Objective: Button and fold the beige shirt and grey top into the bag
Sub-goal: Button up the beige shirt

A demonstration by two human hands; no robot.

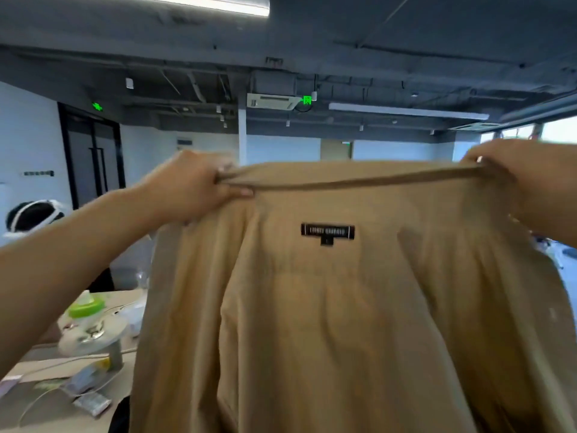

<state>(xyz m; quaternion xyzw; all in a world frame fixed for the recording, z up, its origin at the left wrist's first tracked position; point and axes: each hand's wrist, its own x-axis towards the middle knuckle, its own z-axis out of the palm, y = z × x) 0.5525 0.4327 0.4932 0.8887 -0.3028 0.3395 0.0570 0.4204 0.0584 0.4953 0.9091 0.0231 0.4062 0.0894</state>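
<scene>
Beige shirt (343,307) held up in the air, filling the middle and right. Left hand (193,185) and right hand (527,182) each clamp a collar end; label (327,231) faces camera. Cluttered table (46,404) near left.

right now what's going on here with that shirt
A person is holding the beige shirt up in the air by its collar. The left hand grips one end and the right hand grips the other. The shirt hangs unfolded, with its black label facing the camera. No grey top or bag is in view. A cluttered table sits at lower left, with a green-capped bottle on it.
</scene>
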